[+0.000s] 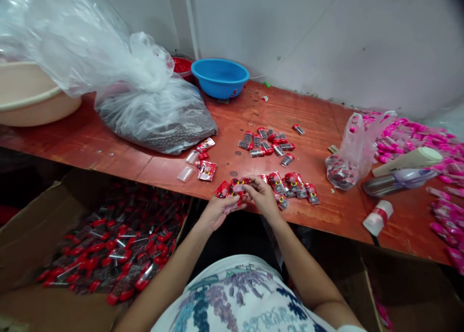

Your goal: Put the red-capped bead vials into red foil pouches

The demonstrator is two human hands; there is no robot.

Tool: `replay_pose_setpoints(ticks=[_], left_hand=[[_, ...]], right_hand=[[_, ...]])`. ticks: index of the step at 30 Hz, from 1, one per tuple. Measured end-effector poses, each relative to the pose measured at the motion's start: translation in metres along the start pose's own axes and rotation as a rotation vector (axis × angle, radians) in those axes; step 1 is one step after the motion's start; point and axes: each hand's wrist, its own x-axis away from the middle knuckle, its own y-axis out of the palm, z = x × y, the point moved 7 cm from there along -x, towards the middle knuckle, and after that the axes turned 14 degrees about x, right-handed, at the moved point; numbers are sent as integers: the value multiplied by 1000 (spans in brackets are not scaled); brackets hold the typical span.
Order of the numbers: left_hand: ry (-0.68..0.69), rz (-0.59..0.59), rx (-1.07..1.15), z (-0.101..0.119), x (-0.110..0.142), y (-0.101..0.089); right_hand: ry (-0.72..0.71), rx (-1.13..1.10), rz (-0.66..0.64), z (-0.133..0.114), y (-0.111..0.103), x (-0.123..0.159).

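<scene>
At the table's front edge, my left hand (218, 210) is closed round several small red printed packets (223, 189). My right hand (264, 196) meets it from the right, its thumb and fingers pinching the edge of one red packet; exactly what sits inside is too small to make out. Just right of my hands lie several filled red packets (293, 181) with dark contents showing through. To the left are another red packet (207, 170) and a clear empty tube (184, 174). Beyond my hands lies a loose group of small red-capped bottles (256, 141) filled with dark beads.
A plastic bag of dark beads (159, 114) rests behind left, near a cream basin (32, 105) and a blue basin (220, 77). Below left, a cardboard box (29, 216) holds many red-capped bottles. Rightward are a small tied bag (342, 170), a tape roll (378, 218) and pink items (409, 134).
</scene>
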Motion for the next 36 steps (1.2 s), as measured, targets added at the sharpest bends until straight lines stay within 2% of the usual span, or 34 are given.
replay_pose_setpoints(ticks=[3, 6, 9, 12, 15, 21, 27, 29, 34, 36], left_hand=[[-29, 0, -6, -2, 1, -2], [-22, 30, 41, -1, 0, -7], [21, 66, 126, 2, -1, -12], [29, 116, 174, 4, -1, -14], [25, 160, 189, 3, 1, -14], [29, 153, 77, 4, 7, -9], [-170, 127, 138, -13, 6, -6], [-101, 135, 152, -10, 4, -8], [217, 249, 48, 15, 6, -17], [264, 244, 25, 19, 8, -14]], right_hand=[[-28, 75, -40, -1, 1, 0], [-67, 169, 55, -7, -9, -1], [-22, 104, 126, -6, -15, -1], [21, 18, 123, -2, -14, 0], [2, 57, 118, 0, -12, 1], [-125, 293, 132, -7, -11, 9], [-318, 462, 109, -26, -6, 22], [-354, 527, 79, -29, -4, 25], [-356, 687, 48, -28, -6, 27], [-343, 702, 49, -27, -7, 28]])
